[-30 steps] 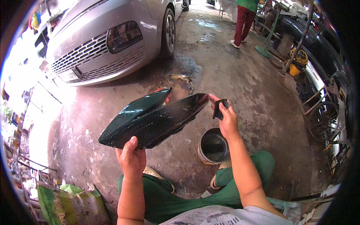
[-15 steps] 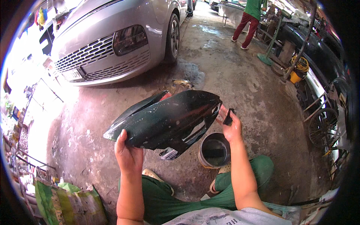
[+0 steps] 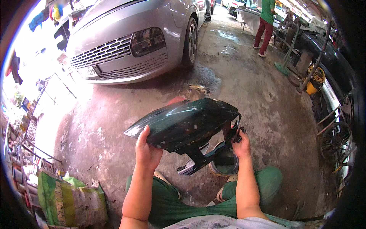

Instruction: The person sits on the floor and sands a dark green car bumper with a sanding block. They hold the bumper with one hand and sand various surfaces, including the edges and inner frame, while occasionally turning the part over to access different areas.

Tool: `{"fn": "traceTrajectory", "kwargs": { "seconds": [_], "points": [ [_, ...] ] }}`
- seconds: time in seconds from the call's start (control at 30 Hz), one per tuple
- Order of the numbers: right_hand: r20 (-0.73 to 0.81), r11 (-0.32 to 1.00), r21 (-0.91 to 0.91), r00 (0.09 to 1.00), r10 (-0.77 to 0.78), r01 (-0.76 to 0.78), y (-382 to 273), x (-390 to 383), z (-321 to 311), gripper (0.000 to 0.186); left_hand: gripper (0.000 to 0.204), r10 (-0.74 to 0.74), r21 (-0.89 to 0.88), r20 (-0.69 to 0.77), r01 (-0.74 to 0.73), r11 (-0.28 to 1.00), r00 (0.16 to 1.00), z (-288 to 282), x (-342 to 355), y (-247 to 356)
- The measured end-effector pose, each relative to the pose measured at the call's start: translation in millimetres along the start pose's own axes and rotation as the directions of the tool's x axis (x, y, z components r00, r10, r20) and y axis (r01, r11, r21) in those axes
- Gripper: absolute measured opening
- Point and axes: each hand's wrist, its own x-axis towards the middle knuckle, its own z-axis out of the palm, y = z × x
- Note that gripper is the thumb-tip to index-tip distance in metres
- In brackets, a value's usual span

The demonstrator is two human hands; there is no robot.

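A dark, glossy body panel [image 3: 190, 124], shaped like a motorcycle fairing, hangs tilted over the floor in front of me. Pale drops or specks dot its curved face, and openings cut through its lower right side. My left hand [image 3: 148, 150] grips its left part, thumb on the outer face and the other fingers hidden beneath. At its right end, my right hand [image 3: 243, 145] pinches a small black piece [image 3: 238, 136], its kind unclear, close against the panel's edge. Partly behind the panel stands a bucket [image 3: 224, 174] with dark liquid.
A silver car [image 3: 114, 57] is parked ahead on the left. A person in a green top [image 3: 265, 26] stands at the far right. Along the right are a yellow bucket with coiled hose [image 3: 312, 87] and a wheel [image 3: 333, 141]. A green sack [image 3: 72, 200] lies at lower left.
The panel has shifted right and slightly down in view, and its right end has turned, showing more of the openings. My right hand has moved in against that end.
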Motion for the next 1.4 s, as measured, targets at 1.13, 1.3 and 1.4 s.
{"fn": "traceTrajectory", "kwargs": {
  "seconds": [1.13,1.3,1.4],
  "points": [
    [0.928,-0.124,-0.354,0.365,0.071,0.927,46,-80,210,0.034,0.049,-0.048,-0.162,0.182,0.078,0.984,0.982,-5,-15,-50],
    [0.892,-0.37,-0.445,0.441,-0.1,0.816,26,-37,173,0.034,0.044,-0.081,-0.299,0.103,0.108,0.948,0.991,26,-23,-37],
    [0.919,-0.221,-0.384,0.394,0.003,0.896,44,-60,191,0.032,0.046,-0.05,-0.248,0.16,0.089,0.965,0.986,19,-20,-41]
  ]
}}
